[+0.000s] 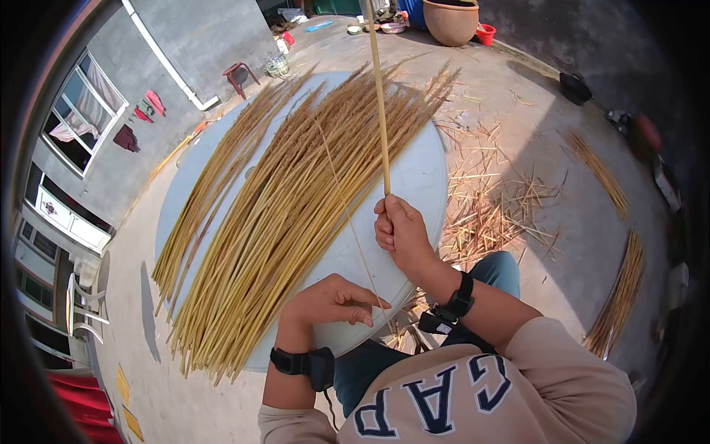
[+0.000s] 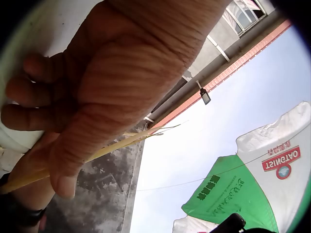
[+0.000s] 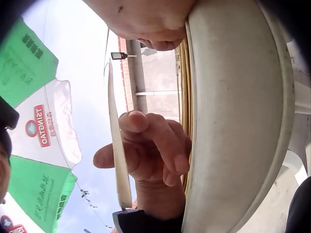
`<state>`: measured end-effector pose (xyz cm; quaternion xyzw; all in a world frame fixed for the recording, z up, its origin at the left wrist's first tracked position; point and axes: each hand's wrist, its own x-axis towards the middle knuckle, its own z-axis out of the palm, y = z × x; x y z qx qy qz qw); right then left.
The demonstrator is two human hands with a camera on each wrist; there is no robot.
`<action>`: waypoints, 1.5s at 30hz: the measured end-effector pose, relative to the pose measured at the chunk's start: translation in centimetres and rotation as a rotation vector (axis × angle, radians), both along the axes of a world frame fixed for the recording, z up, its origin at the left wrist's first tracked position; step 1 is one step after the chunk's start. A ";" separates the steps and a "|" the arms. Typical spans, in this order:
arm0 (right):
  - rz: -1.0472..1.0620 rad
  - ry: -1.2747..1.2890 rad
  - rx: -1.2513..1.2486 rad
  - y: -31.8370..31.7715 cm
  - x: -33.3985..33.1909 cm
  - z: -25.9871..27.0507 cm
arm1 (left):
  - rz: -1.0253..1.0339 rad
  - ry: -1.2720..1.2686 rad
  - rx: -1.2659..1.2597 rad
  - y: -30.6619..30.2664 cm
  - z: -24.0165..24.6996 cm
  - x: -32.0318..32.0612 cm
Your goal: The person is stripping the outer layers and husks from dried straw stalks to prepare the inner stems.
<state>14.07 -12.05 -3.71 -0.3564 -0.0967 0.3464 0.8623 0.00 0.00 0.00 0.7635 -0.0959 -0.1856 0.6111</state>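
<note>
In the head view my right hand (image 1: pixel 405 235) grips the base of a long stalk (image 1: pixel 382 122) that rises past the top of the picture. My left hand (image 1: pixel 336 300) hovers at the table's near edge, fingers loosely bent and apart. A thin strip (image 1: pixel 345 200) slants down past its fingertips. In the right wrist view the strip (image 3: pixel 116 141) crosses in front of the left hand (image 3: pixel 158 150), below the right hand (image 3: pixel 150 22). The left wrist view has the strip (image 2: pixel 109 149) passing behind the thumb of the left hand (image 2: pixel 112 77); contact is unclear.
Many plumed stalks (image 1: pixel 274 200) lie in piles across the round pale table (image 1: pixel 425 170). Stalk scraps (image 1: pixel 492 214) litter the ground to the right, with two bundles (image 1: pixel 620 288) farther out. A red stool (image 1: pixel 238 78) and a big clay pot (image 1: pixel 450 22) stand beyond the table.
</note>
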 end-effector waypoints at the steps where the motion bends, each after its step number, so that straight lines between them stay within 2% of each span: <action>1: 0.037 -0.051 -0.021 0.2 -0.3 0.2 | 0.075 0.033 0.013 0.1 0.3 -0.2; 3: 0.093 -0.119 -0.090 -1.2 -0.2 0.5 | 0.166 0.050 -0.023 -0.9 -0.5 0.0; 5: 0.111 -0.358 -0.162 -0.7 -1.0 0.6 | 0.488 -0.177 -0.013 0.4 -0.7 -0.4; 6: 0.121 -0.364 -0.153 -0.6 -1.0 0.5 | 0.627 -0.281 -0.061 0.9 -1.1 -0.3; 7: 0.132 -0.449 -0.172 -0.5 -1.2 0.4 | 0.637 -0.282 -0.053 1.0 -1.2 -0.2; 9: 0.152 -0.535 -0.181 -0.1 -1.3 0.3 | 1.066 -0.493 -0.235 1.3 -1.0 0.0; 12: 0.160 -0.667 -0.196 -0.1 -1.4 -0.1 | 1.158 -0.525 -0.212 1.2 -0.5 0.2; 15: 0.201 -0.786 -0.264 -0.4 -1.8 0.4 | 1.180 -0.586 -0.265 0.5 -0.2 0.6; 17: 0.274 -0.998 -0.344 -0.7 -1.7 0.6 | 1.169 -0.606 -0.351 -0.4 0.1 1.1; 21: 0.310 -1.074 -0.370 0.0 -2.5 0.3 | 1.099 -0.622 -0.463 0.9 -0.6 0.2; 24: 0.208 -1.059 -0.440 -0.2 -2.6 0.6 | 1.087 -0.661 -0.469 2.1 -1.3 0.0; 26: -0.201 -1.061 -0.243 -0.2 -2.5 0.7 | 1.117 -0.655 -0.484 2.4 -1.2 0.0; 27: -0.196 -1.059 -0.247 -0.3 -2.7 1.2 | 1.147 -0.641 -0.488 2.6 -1.2 -0.1; 29: -0.280 -1.383 -0.245 -0.9 -2.6 2.7 | 1.162 -0.626 -0.494 2.7 -1.2 0.0; 30: -0.269 -1.383 -0.246 -0.8 -2.8 2.4 | 1.169 -0.604 -0.484 2.9 -1.1 -0.1; 32: -0.092 -1.720 -0.384 -1.3 -2.6 1.4 | 1.167 -0.604 -0.511 2.8 -1.2 0.2; 36: -0.001 -1.638 -0.522 -1.8 -1.4 -0.2 | 1.133 -0.594 -0.524 3.0 -1.2 0.1; 38: -0.040 -1.291 -0.611 -2.3 0.3 0.9 | 1.126 -0.585 -0.533 3.1 -1.1 0.0; 40: -0.145 -1.164 -0.696 -2.9 3.4 1.3 | 1.108 -0.576 -0.538 3.3 -1.2 -0.1; 42: -0.378 -1.059 -0.892 -4.0 7.1 1.8 | 1.050 -0.533 -0.530 3.3 -1.4 -0.1; 43: -0.581 -1.154 -0.933 -4.7 9.8 0.4 | 1.052 -0.539 -0.538 3.2 -1.3 -0.1; 44: -0.660 -1.442 -1.233 -5.6 10.4 1.5 | 1.051 -0.537 -0.529 3.1 -1.2 -0.1; 45: -0.661 -1.453 -1.235 -5.6 10.2 2.0 | 1.049 -0.535 -0.520 2.9 -1.1 -0.1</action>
